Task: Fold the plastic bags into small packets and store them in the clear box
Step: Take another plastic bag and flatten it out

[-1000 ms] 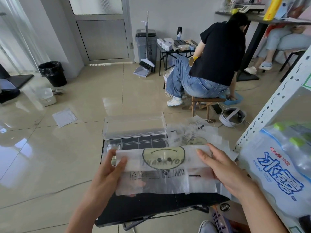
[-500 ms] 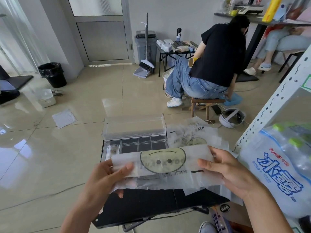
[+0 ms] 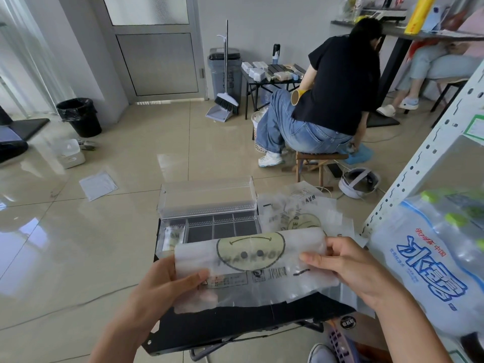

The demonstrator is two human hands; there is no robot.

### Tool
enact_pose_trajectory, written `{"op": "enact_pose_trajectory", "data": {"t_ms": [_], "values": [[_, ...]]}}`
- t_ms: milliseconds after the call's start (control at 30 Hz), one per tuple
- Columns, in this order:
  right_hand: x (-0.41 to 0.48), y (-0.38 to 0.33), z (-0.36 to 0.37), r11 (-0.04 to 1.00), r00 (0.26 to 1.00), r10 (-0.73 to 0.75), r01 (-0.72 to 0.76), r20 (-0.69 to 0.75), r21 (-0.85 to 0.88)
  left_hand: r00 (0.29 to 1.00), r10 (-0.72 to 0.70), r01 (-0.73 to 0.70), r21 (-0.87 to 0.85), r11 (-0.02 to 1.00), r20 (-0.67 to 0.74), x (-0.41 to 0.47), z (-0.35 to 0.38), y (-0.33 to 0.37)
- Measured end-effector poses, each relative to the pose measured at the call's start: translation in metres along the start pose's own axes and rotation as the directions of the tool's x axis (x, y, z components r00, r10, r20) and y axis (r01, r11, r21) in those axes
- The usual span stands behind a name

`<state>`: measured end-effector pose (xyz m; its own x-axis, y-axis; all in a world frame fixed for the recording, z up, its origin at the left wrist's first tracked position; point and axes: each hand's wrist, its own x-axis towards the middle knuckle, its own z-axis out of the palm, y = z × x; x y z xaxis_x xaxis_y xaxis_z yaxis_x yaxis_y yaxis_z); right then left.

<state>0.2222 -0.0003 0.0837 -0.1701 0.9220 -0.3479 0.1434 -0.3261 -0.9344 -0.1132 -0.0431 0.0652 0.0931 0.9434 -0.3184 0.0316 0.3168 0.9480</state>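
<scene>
Black counter (image 3: 235,320) bore clear plastic box (image 3: 209,205), lid up for packets; fingers (image 3: 195,275) of left hand (image 3: 162,286) and right hand (image 3: 358,271) pinched translucent smiley-printed plastic bag (image 3: 251,255) by its ends, steadying its fold.

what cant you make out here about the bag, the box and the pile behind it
Head view only:
Plastic bag: fold count unclear, frosted layers overlap; its label print is too small.
Clear box: near compartments hidden behind the held bag; contents of the left compartment only partly show.
Bag pile: number unclear, translucent sheets overlap.
Left hand: fingers hidden behind the bag.
Right hand: covers the bag's right end.
</scene>
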Motion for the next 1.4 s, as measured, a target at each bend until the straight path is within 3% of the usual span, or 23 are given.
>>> {"op": "enact_pose_trajectory", "data": {"t_ms": [233,367,633,767,867,1000,1167,1233,1267,1333,1367,1400], "values": [[-0.007,0.002,-0.001,0.997,0.996,0.075,-0.076,0.055,0.021,0.999,-0.011,0.008,-0.061,0.998,-0.042,-0.003,-0.001,-0.002],[-0.004,0.008,-0.003,0.998,0.997,0.039,-0.043,0.064,0.054,0.999,0.009,-0.015,-0.121,0.993,-0.05,-0.007,0.001,0.0],[0.002,0.008,-0.003,0.889,0.995,0.087,-0.056,-0.048,0.454,0.994,0.105,-0.112,-0.213,0.971,-0.042,-0.011,0.008,0.011],[0.0,0.004,0.0,0.816,0.986,0.164,-0.132,-0.007,0.563,0.992,0.111,-0.124,-0.253,0.96,-0.062,-0.014,0.011,0.012],[0.002,0.007,-0.005,0.864,0.985,0.173,-0.156,0.01,0.478,0.997,0.076,-0.076,-0.322,0.944,-0.013,-0.014,0.006,0.013],[0.002,0.012,-0.002,0.978,0.995,0.083,-0.071,-0.05,0.196,0.999,0.012,0.004,-0.348,0.937,0.042,-0.012,0.003,0.015],[0.001,0.01,-0.003,0.996,0.989,-0.035,0.046,-0.144,0.071,0.984,0.073,-0.068,0.039,0.997,-0.161,-0.012,0.008,0.013],[0.001,0.01,0.001,0.996,0.987,-0.065,0.073,-0.148,0.048,0.945,0.097,-0.081,0.062,0.995,-0.312,-0.008,0.009,0.011],[0.001,0.01,0.005,0.995,0.986,-0.074,0.082,-0.15,0.048,0.921,0.097,-0.101,0.009,0.995,-0.378,-0.005,0.009,0.012],[0.002,0.008,0.014,0.991,0.982,-0.085,0.1,-0.171,0.085,0.898,0.046,-0.192,-0.297,0.935,-0.438,-0.002,0.011,0.014],[0.002,0.007,0.019,0.987,0.979,-0.085,0.109,-0.188,0.122,0.921,0.004,-0.229,-0.534,0.814,-0.39,-0.002,0.014,0.018],[0.003,0.006,0.024,0.979,0.975,-0.082,0.118,-0.208,0.165,0.949,-0.015,-0.236,-0.741,0.629,-0.315,-0.002,0.018,0.022]]}}
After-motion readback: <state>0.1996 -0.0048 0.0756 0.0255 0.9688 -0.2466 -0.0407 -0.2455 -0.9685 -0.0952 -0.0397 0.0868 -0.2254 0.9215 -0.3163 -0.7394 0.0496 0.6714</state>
